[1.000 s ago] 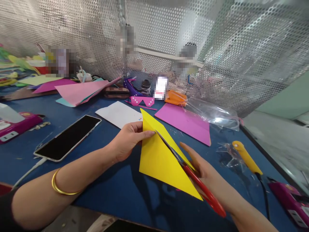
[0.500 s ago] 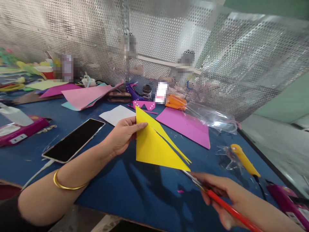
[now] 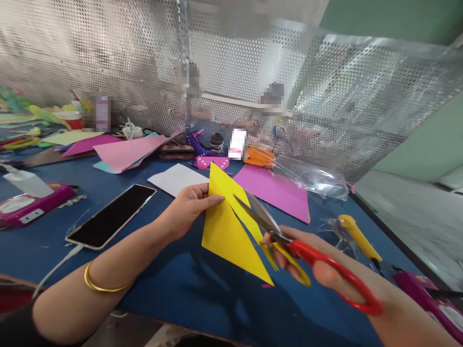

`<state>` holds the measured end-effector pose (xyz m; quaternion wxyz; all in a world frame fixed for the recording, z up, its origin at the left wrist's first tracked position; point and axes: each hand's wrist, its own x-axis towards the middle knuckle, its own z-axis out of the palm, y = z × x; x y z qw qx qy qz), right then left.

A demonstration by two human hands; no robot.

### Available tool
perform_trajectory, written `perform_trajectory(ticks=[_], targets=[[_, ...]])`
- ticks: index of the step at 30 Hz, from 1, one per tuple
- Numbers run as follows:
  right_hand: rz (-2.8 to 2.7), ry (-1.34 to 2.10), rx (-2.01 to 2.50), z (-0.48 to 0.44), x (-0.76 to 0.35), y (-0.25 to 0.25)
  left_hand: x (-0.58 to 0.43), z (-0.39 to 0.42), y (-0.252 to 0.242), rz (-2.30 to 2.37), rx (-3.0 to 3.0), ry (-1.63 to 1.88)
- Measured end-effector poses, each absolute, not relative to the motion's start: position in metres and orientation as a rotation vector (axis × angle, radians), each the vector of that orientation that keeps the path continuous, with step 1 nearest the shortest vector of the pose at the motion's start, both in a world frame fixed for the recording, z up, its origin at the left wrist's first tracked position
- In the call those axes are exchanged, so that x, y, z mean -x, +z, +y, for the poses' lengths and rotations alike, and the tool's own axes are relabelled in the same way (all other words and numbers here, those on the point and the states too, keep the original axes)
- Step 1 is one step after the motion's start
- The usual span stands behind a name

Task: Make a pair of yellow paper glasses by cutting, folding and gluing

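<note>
My left hand (image 3: 191, 207) is closed on a folded sheet of yellow paper (image 3: 226, 241), with the thumb flat on its front near the upper left. A long slit runs through the paper, splitting off a narrow strip on the right. In my right hand (image 3: 325, 270) is a pair of scissors (image 3: 275, 229), one handle loop red and the other seemingly yellow. Their blades point up and left, over the strip close to the slit. My right fingers are partly hidden behind the handles.
A phone (image 3: 114, 214) on a charging cable lies left. Behind are white paper (image 3: 177, 178), a pink-purple sheet (image 3: 275, 193), pink cut-out glasses (image 3: 211, 163) and several coloured sheets (image 3: 126, 149). A yellow-handled tool (image 3: 360, 238) and a magenta power strip (image 3: 427, 299) sit right.
My right hand has raised the scissors from below the paper's lower right corner to beside the slit. The paper has tilted, its lower corner dropping, and the slit gapes wider.
</note>
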<state>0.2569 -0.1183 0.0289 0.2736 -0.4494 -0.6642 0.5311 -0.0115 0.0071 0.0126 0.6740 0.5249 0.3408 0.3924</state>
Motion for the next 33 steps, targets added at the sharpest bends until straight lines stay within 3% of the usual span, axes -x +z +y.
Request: perform_trajectory(ticks=[13, 33], targets=[[-1.722, 1.719, 1.134, -0.094, -0.262, 0.01, 0.018, 0.016, 0.012, 0.868, -1.192, 0.901], [-1.662, 1.587, 1.207, -0.105, -0.254, 0.02, 0.014, 0.013, 0.009, 0.885, -1.149, 0.875]])
